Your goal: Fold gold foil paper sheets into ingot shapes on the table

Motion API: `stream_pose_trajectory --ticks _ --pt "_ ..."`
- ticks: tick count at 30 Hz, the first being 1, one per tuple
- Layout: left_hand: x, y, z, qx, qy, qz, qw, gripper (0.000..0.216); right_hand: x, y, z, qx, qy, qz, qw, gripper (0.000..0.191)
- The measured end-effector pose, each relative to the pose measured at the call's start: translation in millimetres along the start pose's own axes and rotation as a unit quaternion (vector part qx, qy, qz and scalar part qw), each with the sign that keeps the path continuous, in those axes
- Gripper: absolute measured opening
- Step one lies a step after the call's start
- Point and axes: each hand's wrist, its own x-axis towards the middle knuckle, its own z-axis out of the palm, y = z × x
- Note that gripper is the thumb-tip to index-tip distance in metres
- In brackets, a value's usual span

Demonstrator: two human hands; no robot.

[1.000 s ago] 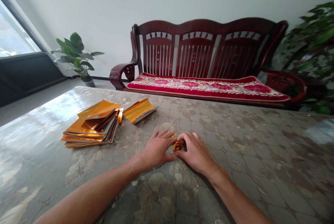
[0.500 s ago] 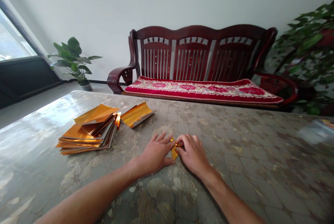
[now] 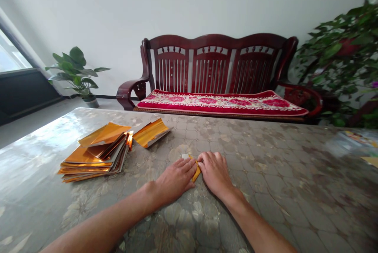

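A small folded piece of gold foil paper (image 3: pixel 196 172) lies on the patterned table, partly hidden under my fingers. My left hand (image 3: pixel 174 177) rests flat across its left side, fingers stretched out and close together. A pale grey-white corner (image 3: pixel 185 156) shows just beyond those fingertips. On the paper's right edge, my right hand (image 3: pixel 215 172) has its thumb and curled fingers pinched together. To the left stands an uneven stack of gold foil sheets (image 3: pixel 97 154), some loosely folded on top. Beside the stack lies one creased gold sheet (image 3: pixel 151 133).
The table (image 3: pixel 283 166) has a glossy floral covering. At its right end are a blurred clear plastic bag (image 3: pixel 351 143) and a yellowish piece (image 3: pixel 370 161). Behind it stands a dark red wooden bench (image 3: pixel 211 64) with a red floral cushion (image 3: pixel 221 101). Potted plants flank the bench.
My left fingers have drawn closer together and lie over more of the gold paper. My right fingers have shifted along its edge. A pale corner now shows, and the whole view has turned slightly right.
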Motion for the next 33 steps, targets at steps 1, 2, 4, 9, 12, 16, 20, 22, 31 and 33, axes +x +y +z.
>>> stream_pose_trajectory --ticks 1,2,4,9,12,16,20,22,31,33 --pt "1 2 -1 0.006 -0.003 -0.001 1.000 0.050 -2 -1 -2 0.007 0.004 0.002 1.000 0.007" --pt "2 4 -2 0.009 -0.005 -0.003 1.000 0.048 -4 -2 -4 0.022 0.006 -0.003 1.000 0.009" --pt "5 7 -5 0.009 -0.004 -0.014 1.000 0.036 -11 -6 -10 0.073 -0.005 -0.038 0.997 0.014" --pt "12 -1 -22 0.013 -0.028 -0.019 0.999 0.021 -26 -9 -23 0.115 -0.068 -0.096 0.986 0.019" --pt "12 -20 -33 0.014 -0.022 0.052 0.998 0.035 -26 -5 -27 0.085 -0.099 -0.121 0.984 0.025" --pt "10 -40 -41 -0.047 -0.072 0.091 0.992 0.059 -22 -1 -30 0.066 -0.112 -0.126 0.984 0.028" --pt "6 -44 -40 -0.076 -0.079 0.085 0.990 0.066 -22 1 -33 0.062 -0.142 -0.112 0.982 0.053" --pt "4 -44 -39 -0.075 -0.065 0.080 0.992 0.063 -24 2 -34 0.059 -0.162 -0.103 0.980 0.069" --pt "-8 -44 -39 -0.079 -0.047 0.081 0.992 0.049 -24 2 -29 0.038 -0.137 -0.102 0.985 0.057" --pt "-7 -44 -36 -0.047 -0.040 0.103 0.993 0.045 -23 2 -28 0.028 -0.137 -0.103 0.985 0.054"
